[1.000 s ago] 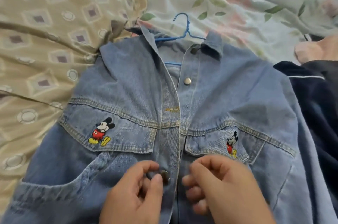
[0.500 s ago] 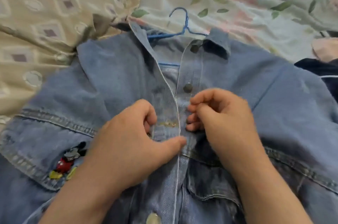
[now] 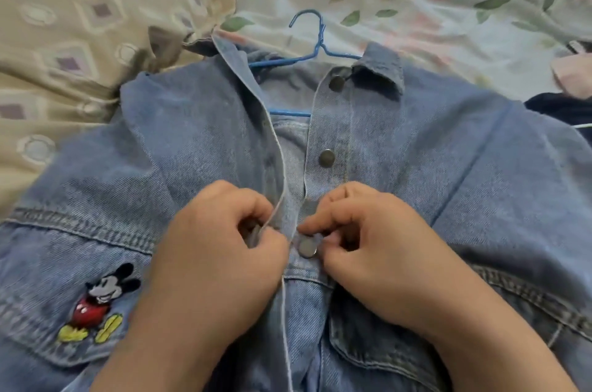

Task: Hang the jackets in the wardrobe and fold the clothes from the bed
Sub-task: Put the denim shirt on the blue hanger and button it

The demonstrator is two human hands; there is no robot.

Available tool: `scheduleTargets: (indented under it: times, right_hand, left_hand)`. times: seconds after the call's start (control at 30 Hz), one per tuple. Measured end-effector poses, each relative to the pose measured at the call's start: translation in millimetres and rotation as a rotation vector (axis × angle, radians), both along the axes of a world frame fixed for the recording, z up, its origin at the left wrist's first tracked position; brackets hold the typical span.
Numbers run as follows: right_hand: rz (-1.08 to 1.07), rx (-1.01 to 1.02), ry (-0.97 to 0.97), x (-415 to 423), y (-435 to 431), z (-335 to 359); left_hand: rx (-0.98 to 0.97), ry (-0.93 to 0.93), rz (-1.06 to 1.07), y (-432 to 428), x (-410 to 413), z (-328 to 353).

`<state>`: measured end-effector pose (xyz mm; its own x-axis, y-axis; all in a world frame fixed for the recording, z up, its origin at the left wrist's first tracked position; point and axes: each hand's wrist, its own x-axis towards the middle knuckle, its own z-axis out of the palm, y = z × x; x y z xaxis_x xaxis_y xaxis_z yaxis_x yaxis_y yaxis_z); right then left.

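The pale blue denim jacket (image 3: 448, 199) lies front-up across the bed and fills the middle of the scene, collar toward twelve o'clock. A blue wire hanger (image 3: 315, 39) sits inside the neck. Its hook pokes out past the collar at twelve, and its lower bar shows in the open gap of the front.

Both hands are down at the centre of the chest. The left hand (image 3: 211, 263) has its fingers curled and pinches the edge of the buttonhole placket, holding that edge raised a touch off the cloth beneath. The right hand (image 3: 378, 250), just across at three o'clock from it, pinches the button placket between thumb and forefinger, right beside a round silver metal button (image 3: 307, 247). That button lies bare between the two hands, not through any hole.

Here the two front edges sit near each other but apart, and above the hands the front gapes wider toward the collar. Up the button placket toward twelve come a second metal button (image 3: 326, 158) and a top metal button (image 3: 336, 83) at the collar.

At eight o'clock, on the chest pocket flap, there's a stitched cartoon mouse patch (image 3: 96, 305) — red shorts, yellow shoes. Under it all lies the bedding: a beige diamond-patterned bedcover (image 3: 64, 23) at ten o'clock, and a white sheet printed with green leaves (image 3: 416, 1) from twelve to two. At three o'clock a dark navy garment (image 3: 563, 109) peeks past the jacket's shoulder — with a scrap of pale pink cloth (image 3: 573, 74) just above it.
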<state>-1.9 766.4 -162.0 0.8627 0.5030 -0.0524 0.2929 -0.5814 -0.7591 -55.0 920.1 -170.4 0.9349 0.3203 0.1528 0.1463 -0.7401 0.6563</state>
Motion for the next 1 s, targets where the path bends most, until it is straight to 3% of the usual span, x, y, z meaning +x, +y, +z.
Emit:
scheduleTargets:
  times: [0.13,0.33,0.47,0.6,1.0]
  right_hand:
    - [0.041,-0.021,-0.013,-1,0,0]
    - [0.093,-0.031,-0.085,-5,2,3]
    - [0.010,0.081,-0.200,-6,5,3]
    - [-0.106,0.401,-0.066,-9,7,4]
    - [-0.141,0.479,0.118,-9,8,9]
  left_hand:
    - [-0.079,-0.010,-0.064,7,-8,6]
    - [-0.343,-0.029,-0.120,9,-12,9]
    - [-0.382,-0.051,-0.129,8,-12,8]
    - [-0.461,-0.068,-0.149,8,-12,9]
    - [-0.622,-0.207,-0.169,9,-17,12]
